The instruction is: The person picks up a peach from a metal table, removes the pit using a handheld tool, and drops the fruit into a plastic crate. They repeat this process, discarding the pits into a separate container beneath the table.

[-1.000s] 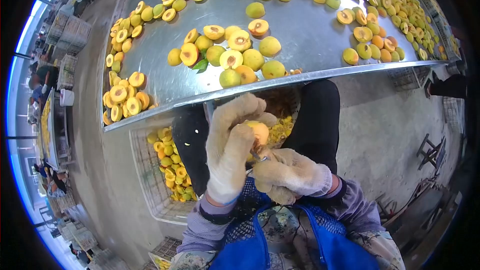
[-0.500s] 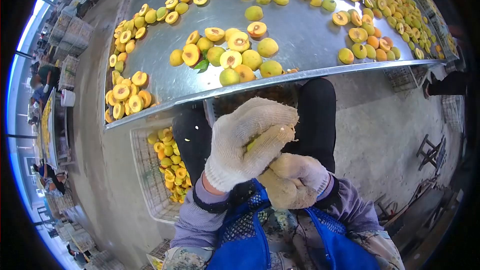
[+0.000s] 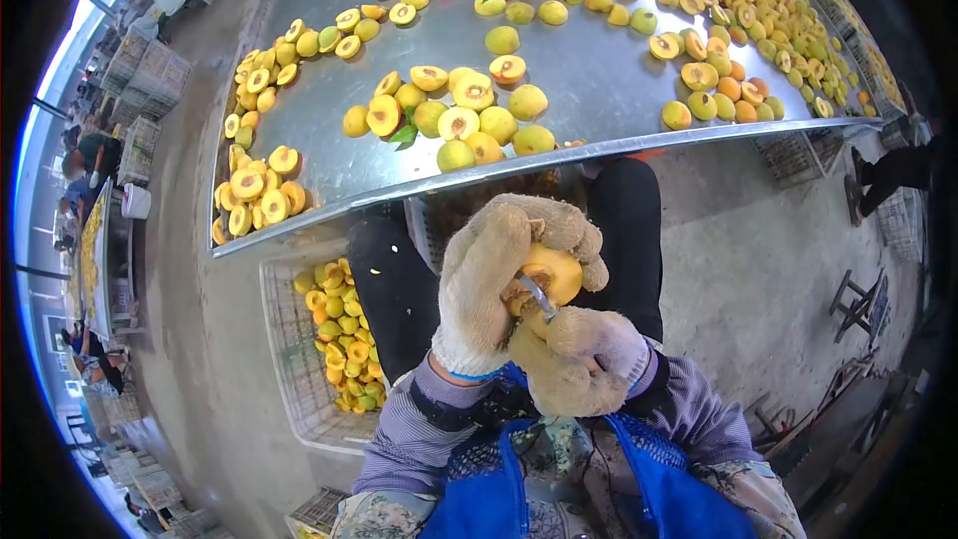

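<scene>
Grip of the left hand [image 3: 487, 284] is closed around a cut fruit [image 3: 559, 271]; the right hand [image 3: 581, 359] grips a metal tool [image 3: 538, 296] touching its flesh, near the worktop [image 3: 329, 145].

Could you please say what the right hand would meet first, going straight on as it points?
Probably the fruit in the left hand, by the metal tool in the right hand; depth is unclear.

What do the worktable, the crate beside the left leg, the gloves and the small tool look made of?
Worktable: sheet metal, perhaps stainless steel; smooth gray with bright glare.
Crate: probably matte plastic, from its pale lattice walls.
Gloves: knitted fabric, possibly cotton; fine ribbing, soiled fingers.
Tool: shiny, silvery metal at the exposed curved end; the rest is hidden.
</scene>
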`<state>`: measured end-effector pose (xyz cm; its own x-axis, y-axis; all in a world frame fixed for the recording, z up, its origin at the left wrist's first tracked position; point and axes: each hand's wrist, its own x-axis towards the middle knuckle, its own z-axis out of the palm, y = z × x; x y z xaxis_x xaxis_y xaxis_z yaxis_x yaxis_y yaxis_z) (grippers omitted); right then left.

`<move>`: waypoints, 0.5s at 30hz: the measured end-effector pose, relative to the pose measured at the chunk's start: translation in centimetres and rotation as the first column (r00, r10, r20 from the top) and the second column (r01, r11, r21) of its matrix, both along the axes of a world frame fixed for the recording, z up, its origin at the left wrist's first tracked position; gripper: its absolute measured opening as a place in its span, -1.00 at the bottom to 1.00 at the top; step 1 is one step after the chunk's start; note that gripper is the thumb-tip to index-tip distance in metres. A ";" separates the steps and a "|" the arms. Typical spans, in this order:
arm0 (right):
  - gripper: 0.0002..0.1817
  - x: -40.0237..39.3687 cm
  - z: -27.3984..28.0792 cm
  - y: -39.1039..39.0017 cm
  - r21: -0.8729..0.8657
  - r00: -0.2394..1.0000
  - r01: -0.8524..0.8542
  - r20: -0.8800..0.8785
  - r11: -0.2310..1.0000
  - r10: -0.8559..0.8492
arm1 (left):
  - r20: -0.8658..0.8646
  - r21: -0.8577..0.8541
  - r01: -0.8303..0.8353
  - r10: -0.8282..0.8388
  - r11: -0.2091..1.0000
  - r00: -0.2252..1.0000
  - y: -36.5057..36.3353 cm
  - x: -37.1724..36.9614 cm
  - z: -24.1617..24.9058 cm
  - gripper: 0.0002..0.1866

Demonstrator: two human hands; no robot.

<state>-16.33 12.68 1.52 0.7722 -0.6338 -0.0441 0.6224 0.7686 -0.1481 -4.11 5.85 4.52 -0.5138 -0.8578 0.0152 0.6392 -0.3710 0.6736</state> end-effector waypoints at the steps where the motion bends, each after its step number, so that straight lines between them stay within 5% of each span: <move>1: -0.60 0.1 0.0 0.0 -0.028 0.999 -0.014 0.029 1.000 0.015 | -0.003 -0.005 -0.003 0.003 1.000 1.000 0.0 0.1 0.0 -0.55; 9: -0.62 0.2 0.0 0.1 -0.029 0.998 -0.055 0.019 0.998 0.056 | -0.137 0.107 0.115 -0.100 0.988 0.986 0.1 0.6 -0.8 -0.56; 10: -0.64 0.0 -0.8 -0.3 -0.258 0.995 -0.096 0.006 0.961 0.101 | -0.138 0.106 0.119 -0.104 0.987 0.985 0.0 0.2 -1.4 -0.56; 11: -0.66 -0.1 -1.2 -0.4 -0.470 0.990 -0.132 -0.016 0.873 0.141 | -0.334 0.242 0.272 -0.183 0.931 0.925 -0.2 -0.4 -1.9 -0.55; 12: -0.66 -0.1 -1.1 -0.3 -0.469 0.990 -0.129 -0.016 0.874 0.138 | -0.525 0.337 0.434 -0.216 0.835 0.823 -0.3 -0.7 -2.1 -0.55; 13: -0.70 -0.2 -0.7 -0.3 -0.355 0.988 -0.144 -0.002 0.924 0.153 | -0.216 0.362 0.291 -0.224 0.886 0.950 -0.1 -0.5 -1.8 -0.56; 14: -0.74 -0.4 -0.3 -0.2 -0.237 0.986 -0.160 0.012 0.958 0.168 | -0.219 0.358 0.297 -0.230 0.885 0.948 -0.2 -0.1 -1.9 -0.56; 15: -0.78 -0.4 -0.2 0.4 -0.003 0.996 -0.074 -0.055 0.997 0.074 | 0.033 0.188 0.158 -0.167 0.969 0.985 -0.5 0.4 -2.0 -0.56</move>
